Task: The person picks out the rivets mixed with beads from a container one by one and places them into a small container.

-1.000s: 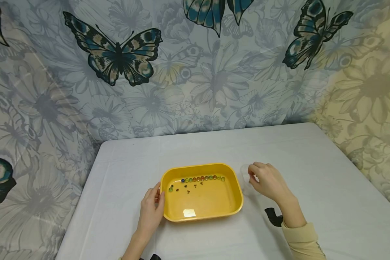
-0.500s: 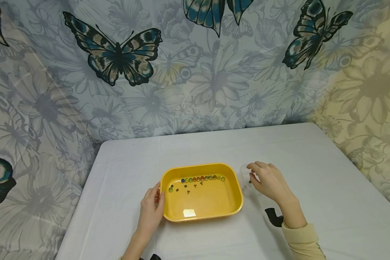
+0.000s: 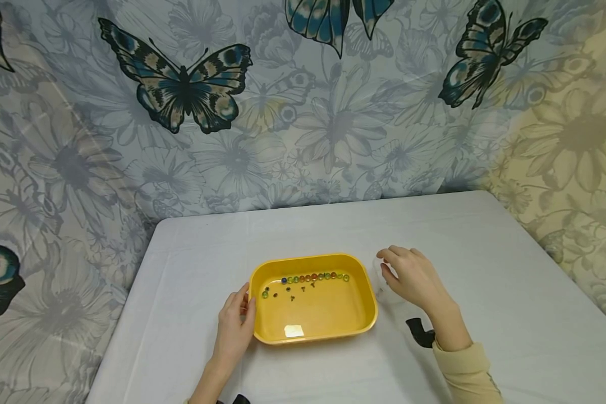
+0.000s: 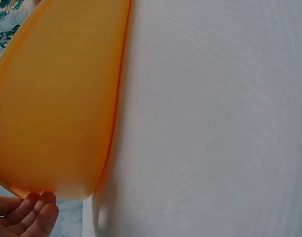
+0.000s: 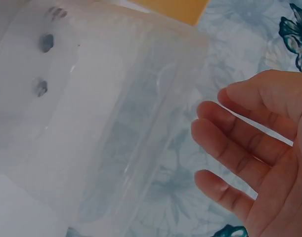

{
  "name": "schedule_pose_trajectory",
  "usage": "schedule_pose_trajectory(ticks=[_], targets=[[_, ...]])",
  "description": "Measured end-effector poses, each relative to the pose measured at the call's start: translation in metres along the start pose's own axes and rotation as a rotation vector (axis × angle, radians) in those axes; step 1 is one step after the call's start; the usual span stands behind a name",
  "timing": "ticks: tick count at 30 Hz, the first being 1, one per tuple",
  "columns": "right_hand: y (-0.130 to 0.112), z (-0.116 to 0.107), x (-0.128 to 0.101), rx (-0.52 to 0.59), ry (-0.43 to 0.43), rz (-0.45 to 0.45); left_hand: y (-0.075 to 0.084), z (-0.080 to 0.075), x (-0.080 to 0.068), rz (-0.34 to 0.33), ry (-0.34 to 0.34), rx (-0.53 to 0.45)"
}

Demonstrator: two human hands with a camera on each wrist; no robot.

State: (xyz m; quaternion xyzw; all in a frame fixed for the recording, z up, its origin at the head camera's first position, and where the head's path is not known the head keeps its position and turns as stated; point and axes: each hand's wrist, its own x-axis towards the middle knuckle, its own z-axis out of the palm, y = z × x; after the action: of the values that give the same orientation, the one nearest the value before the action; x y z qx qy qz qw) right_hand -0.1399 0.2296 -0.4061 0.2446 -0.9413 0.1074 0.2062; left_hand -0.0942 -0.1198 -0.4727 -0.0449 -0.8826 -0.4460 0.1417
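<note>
Glare marks the yellow tray (image 3: 328,314) in the bright head view; wrist views are dim.

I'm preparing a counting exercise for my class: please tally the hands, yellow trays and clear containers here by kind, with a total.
Left hand and right hand: 2 hands
Yellow tray: 1
Clear container: 1
Total: 4

Butterfly-patterned backdrop (image 3: 303,146) behind a white-covered table (image 3: 510,280)

The bare right hand (image 3: 413,278) is partly hiding the clear plastic container (image 5: 89,131) (dark lumps (image 5: 46,43) inside are looking blurred).
</note>
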Motion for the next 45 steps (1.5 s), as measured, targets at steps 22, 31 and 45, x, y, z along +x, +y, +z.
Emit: schedule_pose_trajectory(ticks=[22, 31, 45], targets=[[-0.011, -0.002, 0.016, 0.010, 0.016, -0.073, -0.002, 0.001, -0.001, 0.042, 0.018, 0.014], [-0.017, -0.004, 0.023, 0.014, -0.006, -0.098, 0.000, 0.000, 0.000, 0.006, 0.005, 0.008], [-0.025, -0.002, 0.032, 0.013, -0.042, -0.136, -0.004, 0.001, 0.001, 0.035, 0.009, 0.004]])
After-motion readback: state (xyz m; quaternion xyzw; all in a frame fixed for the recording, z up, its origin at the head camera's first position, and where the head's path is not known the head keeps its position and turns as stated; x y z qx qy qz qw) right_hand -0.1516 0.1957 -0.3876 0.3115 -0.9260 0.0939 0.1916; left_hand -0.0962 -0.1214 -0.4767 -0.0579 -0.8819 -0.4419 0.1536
